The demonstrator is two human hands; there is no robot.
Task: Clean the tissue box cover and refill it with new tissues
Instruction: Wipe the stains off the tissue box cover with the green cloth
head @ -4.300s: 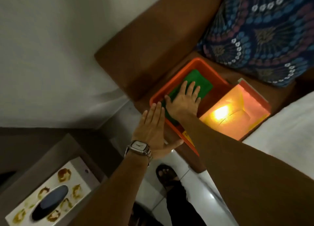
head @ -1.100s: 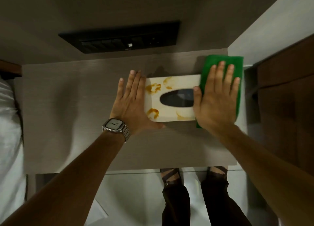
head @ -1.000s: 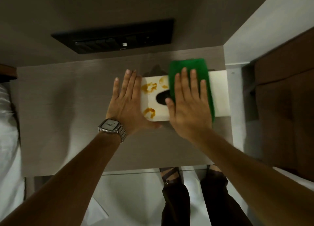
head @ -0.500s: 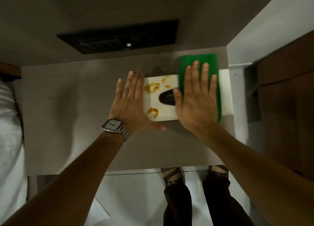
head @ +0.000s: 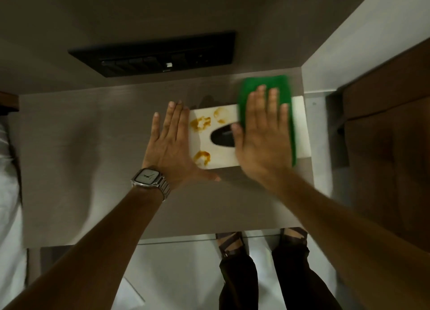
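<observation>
Green cloth (head: 265,88) under flat right hand (head: 263,142); stains (head: 200,124) lie leftward along tissue box cover (head: 216,157), beside flat bracing left hand (head: 171,142).

Tissue box cover (head: 223,157): smooth, matt white, blotched with orange-brown stains.
Cloth (head: 265,84): green, soft, matt fabric.
Table (head: 93,146): grey-brown wood-grain finish, faint sheen.
Watch (head: 149,178): brushed metal case and link band.
Floor (head: 186,274): glossy white tile.
</observation>
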